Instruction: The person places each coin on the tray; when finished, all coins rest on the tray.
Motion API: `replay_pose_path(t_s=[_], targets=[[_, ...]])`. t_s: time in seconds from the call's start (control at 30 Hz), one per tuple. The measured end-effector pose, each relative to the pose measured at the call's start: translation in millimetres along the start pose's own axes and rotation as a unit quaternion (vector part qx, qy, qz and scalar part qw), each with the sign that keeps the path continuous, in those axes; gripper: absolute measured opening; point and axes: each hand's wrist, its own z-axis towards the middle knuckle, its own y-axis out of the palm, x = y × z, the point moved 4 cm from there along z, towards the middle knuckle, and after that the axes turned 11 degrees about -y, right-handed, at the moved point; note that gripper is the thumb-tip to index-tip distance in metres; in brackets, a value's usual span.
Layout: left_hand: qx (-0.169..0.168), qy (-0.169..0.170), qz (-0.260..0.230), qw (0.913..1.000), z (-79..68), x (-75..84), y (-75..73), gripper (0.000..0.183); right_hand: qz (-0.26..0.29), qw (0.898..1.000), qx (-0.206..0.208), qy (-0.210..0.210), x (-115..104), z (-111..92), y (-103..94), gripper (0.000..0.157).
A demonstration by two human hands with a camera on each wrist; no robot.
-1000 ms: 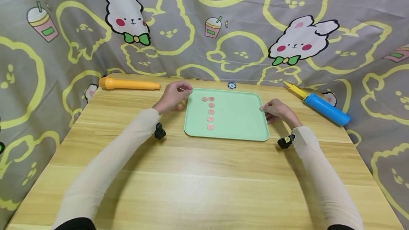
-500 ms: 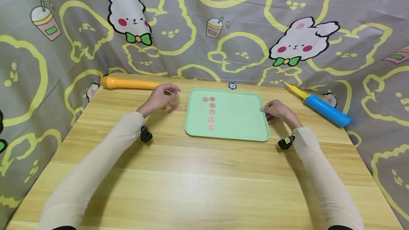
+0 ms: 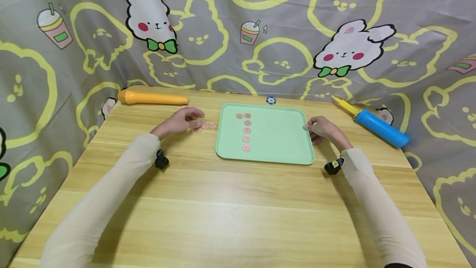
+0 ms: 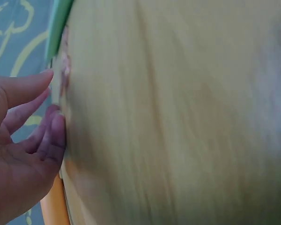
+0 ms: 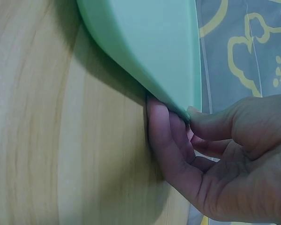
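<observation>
A light green tray [image 3: 280, 135] lies on the table, with several copper-coloured coins [image 3: 246, 139] on its left part in a column, one beside the top coin. Thumb and fingers of my right hand [image 3: 322, 129] pinch the tray's right rim; in the right wrist view the thumb [image 5: 208, 123] is on top and the fingers are beneath. My left hand [image 3: 181, 120] is left of the tray at a small group of loose coins [image 3: 205, 126], partly hiding them. Its thumb and fingers [image 4: 56, 133] stand apart, with nothing seen between them in the left wrist view.
An orange microphone-shaped stick [image 3: 154, 97] lies at the back left. Behind the tray is a dark blue and white poker chip [image 3: 271, 100]. A blue and yellow hand pump [image 3: 379, 126] rests at the back right. A patterned curtain [image 3: 208, 20] hangs along the table's far edge.
My left hand has moved from the tray's left edge leftward and down to the loose coins, which came into view. The right hand stays at the rim, and the coins on the tray keep their places.
</observation>
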Motion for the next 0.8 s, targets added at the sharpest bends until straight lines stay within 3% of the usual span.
replay_pose_path(t_s=[0.13, 0.33, 0.47, 0.67, 0.8], targets=[[0.015, 0.023, 0.044, 0.9986, 0.6, -2.4, -0.3, 0.038, 0.003, 1.000, 0.006, 0.000, 2.2, 0.6, 0.9, 0.025], [0.022, 0.045, 0.054, 0.9972, -1.8, -3.4, -0.9, 0.033, 0.004, 1.000, 0.010, 0.004, 2.3, -0.2, 1.6, 0.024], [0.021, 0.035, 0.054, 0.9977, -2.4, -6.1, -2.1, 0.033, 0.004, 1.000, 0.009, 0.004, 0.5, -1.6, 2.1, 0.024], [0.022, -0.013, 0.036, 0.9990, 2.4, -7.2, -4.4, 0.034, -0.004, 1.000, 0.006, -0.004, -1.5, -3.4, 1.4, 0.024], [0.027, -0.018, 0.036, 0.9988, 4.4, -2.6, -4.2, 0.030, -0.004, 1.000, 0.006, -0.001, -1.6, -2.6, 2.4, 0.024]])
